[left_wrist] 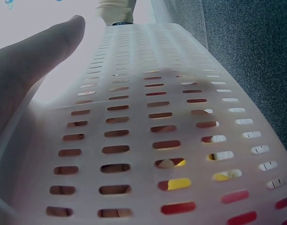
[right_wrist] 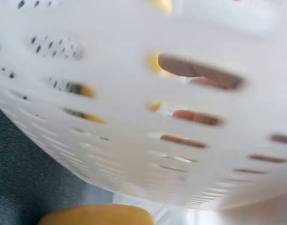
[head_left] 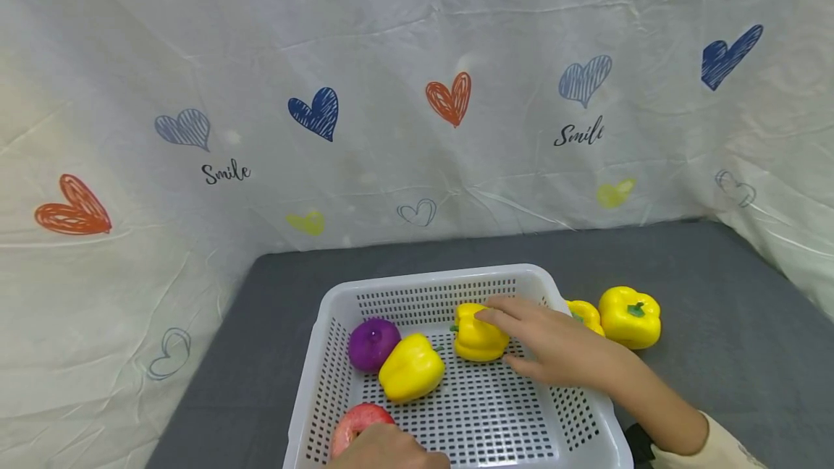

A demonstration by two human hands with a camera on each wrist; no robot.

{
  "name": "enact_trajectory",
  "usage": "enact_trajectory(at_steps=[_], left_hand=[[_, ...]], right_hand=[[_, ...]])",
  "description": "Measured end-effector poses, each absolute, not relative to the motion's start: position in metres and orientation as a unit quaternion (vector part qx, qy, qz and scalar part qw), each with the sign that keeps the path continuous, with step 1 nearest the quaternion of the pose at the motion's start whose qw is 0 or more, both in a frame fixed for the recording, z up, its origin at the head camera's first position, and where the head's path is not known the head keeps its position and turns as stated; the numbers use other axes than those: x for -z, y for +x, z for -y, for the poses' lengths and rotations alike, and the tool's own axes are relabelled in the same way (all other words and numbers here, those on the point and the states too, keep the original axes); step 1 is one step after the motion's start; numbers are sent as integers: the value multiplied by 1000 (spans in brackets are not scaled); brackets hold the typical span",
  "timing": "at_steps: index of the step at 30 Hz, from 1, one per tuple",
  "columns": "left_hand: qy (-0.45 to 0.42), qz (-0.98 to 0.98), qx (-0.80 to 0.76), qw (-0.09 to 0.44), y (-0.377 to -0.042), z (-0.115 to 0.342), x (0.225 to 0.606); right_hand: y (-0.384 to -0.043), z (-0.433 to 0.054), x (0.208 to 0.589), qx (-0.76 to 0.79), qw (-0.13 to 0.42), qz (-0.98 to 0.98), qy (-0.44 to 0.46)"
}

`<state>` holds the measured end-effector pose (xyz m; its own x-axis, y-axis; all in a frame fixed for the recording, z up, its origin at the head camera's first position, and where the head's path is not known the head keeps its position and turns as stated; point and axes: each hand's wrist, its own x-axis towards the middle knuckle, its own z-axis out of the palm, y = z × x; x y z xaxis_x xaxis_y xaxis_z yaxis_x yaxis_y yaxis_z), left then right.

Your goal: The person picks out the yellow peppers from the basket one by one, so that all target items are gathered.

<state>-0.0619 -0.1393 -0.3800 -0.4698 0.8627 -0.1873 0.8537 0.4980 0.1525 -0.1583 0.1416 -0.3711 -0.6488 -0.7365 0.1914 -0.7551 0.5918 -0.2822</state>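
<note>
Dark grey cloth (head_left: 247,382) lies under a white basket (head_left: 430,279). Inside, the right hand (head_left: 554,344), fingers loosely spread, lies against a yellow pepper (head_left: 478,342) without firm hold, apparently placing it; next, fingers should lift clear. Left of that grip: 1 more yellow pepper (head_left: 412,369), 1 purple vegetable (head_left: 373,344). Nearer the person, the left hand (head_left: 391,451) meets a red item (head_left: 357,427), its hold unclear.

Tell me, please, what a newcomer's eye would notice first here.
Probably the bright yellow peppers: two inside the white basket, two on the gray table to its right. The round purple vegetable in the basket's left part stands out too, as does the right hand at the farther-right pepper inside.
</note>
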Motion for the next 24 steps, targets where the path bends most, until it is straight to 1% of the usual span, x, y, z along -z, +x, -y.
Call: enact_trajectory(at_steps=[15, 24], left_hand=[[493, -861, -20, 124, -62, 139, 380], [486, -864, -19, 128, -62, 139, 381]], right_hand=[[-156, -134, 378, -127, 4, 897, 424], [-155, -133, 376, -128, 9, 898, 422]])
